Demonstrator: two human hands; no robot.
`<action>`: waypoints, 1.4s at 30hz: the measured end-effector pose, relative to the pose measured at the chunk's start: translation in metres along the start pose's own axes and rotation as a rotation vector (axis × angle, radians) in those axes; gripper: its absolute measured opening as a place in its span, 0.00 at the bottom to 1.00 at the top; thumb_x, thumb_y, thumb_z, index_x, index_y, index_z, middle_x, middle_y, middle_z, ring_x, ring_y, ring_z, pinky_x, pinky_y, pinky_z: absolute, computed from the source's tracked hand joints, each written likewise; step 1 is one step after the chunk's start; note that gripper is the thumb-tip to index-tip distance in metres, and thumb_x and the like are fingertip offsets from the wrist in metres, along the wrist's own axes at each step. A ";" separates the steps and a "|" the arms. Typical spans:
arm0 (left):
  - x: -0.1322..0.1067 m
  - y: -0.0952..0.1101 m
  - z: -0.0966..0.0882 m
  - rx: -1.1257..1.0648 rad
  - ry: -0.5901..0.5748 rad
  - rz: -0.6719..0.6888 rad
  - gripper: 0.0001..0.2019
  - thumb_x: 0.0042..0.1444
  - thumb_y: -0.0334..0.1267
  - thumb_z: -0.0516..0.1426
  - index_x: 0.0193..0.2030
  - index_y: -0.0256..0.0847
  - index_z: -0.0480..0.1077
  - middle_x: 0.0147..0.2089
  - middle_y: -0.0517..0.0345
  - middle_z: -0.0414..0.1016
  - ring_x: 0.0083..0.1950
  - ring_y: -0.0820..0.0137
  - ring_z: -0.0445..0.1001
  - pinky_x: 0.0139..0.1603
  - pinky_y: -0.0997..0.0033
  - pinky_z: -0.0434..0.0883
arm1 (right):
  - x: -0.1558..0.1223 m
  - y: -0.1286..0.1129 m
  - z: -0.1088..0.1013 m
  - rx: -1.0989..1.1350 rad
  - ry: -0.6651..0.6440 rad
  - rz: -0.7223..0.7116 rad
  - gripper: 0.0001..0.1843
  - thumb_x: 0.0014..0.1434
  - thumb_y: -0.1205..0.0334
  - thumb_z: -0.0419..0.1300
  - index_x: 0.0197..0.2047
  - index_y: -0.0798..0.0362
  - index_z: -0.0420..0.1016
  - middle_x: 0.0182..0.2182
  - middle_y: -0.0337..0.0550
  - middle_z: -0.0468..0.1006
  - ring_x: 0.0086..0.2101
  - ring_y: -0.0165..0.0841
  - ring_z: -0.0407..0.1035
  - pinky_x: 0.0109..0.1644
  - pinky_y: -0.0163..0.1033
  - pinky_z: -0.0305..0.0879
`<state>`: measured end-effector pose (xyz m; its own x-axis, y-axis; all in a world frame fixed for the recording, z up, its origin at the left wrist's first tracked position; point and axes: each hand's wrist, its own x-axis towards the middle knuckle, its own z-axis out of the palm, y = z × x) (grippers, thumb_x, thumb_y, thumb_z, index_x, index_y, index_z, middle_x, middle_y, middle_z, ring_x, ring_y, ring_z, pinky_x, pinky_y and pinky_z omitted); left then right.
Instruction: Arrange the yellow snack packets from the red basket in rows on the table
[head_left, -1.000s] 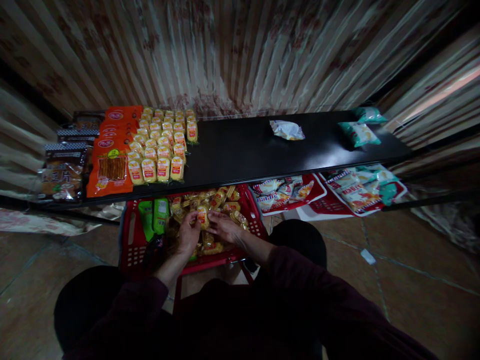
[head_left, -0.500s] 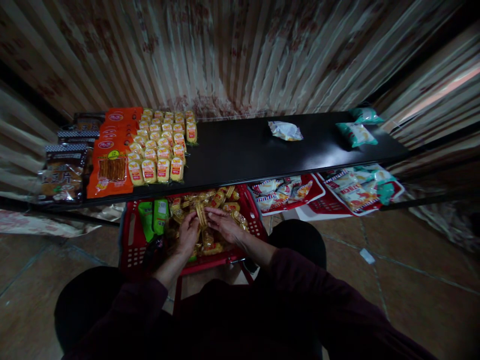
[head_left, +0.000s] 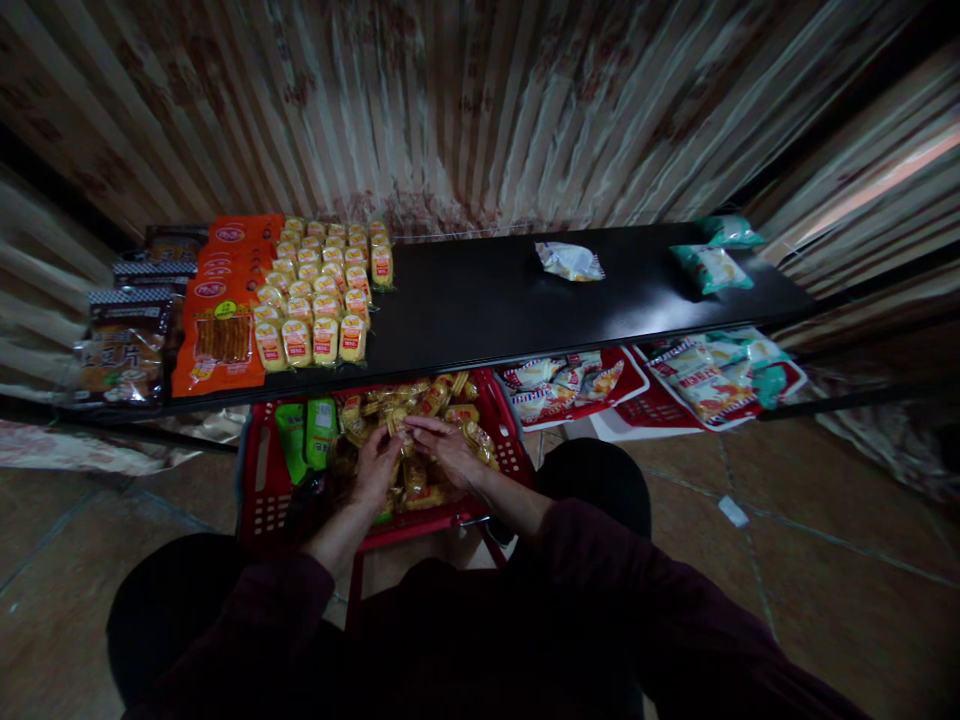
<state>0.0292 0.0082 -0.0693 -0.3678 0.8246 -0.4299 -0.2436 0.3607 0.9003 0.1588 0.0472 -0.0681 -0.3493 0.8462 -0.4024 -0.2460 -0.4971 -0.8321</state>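
From the head view, I see the left hand [head_left: 377,466] with its grip closed, pinching a small wrapped yellow snack [head_left: 395,421] just above a red basket [head_left: 508,424] of loose packets [head_left: 417,484]. The right hand [head_left: 448,453] curls at the snack's other side; whether it grips too, I cannot tell. A second ago the printed label showed; now it is hidden, so the snack seems to be turning over, while labelled rows [head_left: 325,342] stand on the black shelf [head_left: 465,300].
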 end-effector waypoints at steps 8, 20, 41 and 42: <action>0.003 -0.004 0.000 -0.115 0.033 -0.121 0.20 0.44 0.43 0.64 0.44 0.37 0.74 0.43 0.51 0.78 0.44 0.67 0.75 0.46 0.68 0.69 | 0.001 0.001 0.001 0.015 0.004 -0.005 0.23 0.41 0.49 0.71 0.40 0.51 0.80 0.39 0.44 0.81 0.40 0.35 0.72 0.48 0.42 0.66; -0.003 0.004 0.001 -0.240 -0.019 -0.215 0.16 0.45 0.39 0.64 0.43 0.38 0.74 0.43 0.51 0.78 0.44 0.68 0.75 0.46 0.68 0.70 | 0.000 0.002 -0.002 -0.022 0.051 -0.020 0.24 0.40 0.48 0.71 0.40 0.51 0.79 0.39 0.43 0.80 0.40 0.34 0.72 0.46 0.41 0.66; -0.015 0.026 0.004 -0.453 -0.032 -0.287 0.07 0.49 0.27 0.59 0.37 0.37 0.70 0.38 0.54 0.77 0.37 0.73 0.74 0.43 0.70 0.71 | -0.010 -0.011 0.005 -0.198 0.089 -0.173 0.14 0.48 0.52 0.63 0.37 0.48 0.79 0.35 0.39 0.80 0.39 0.35 0.70 0.48 0.42 0.63; -0.016 0.028 0.004 -0.467 -0.043 -0.290 0.06 0.50 0.26 0.59 0.36 0.37 0.70 0.37 0.55 0.77 0.36 0.74 0.74 0.43 0.70 0.71 | -0.011 -0.013 0.005 -0.206 0.089 -0.183 0.14 0.48 0.52 0.63 0.37 0.48 0.79 0.35 0.39 0.80 0.39 0.35 0.70 0.48 0.41 0.63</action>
<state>0.0317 0.0067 -0.0371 -0.1920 0.7408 -0.6437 -0.7050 0.3522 0.6156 0.1610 0.0435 -0.0509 -0.2330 0.9364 -0.2626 -0.1059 -0.2928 -0.9503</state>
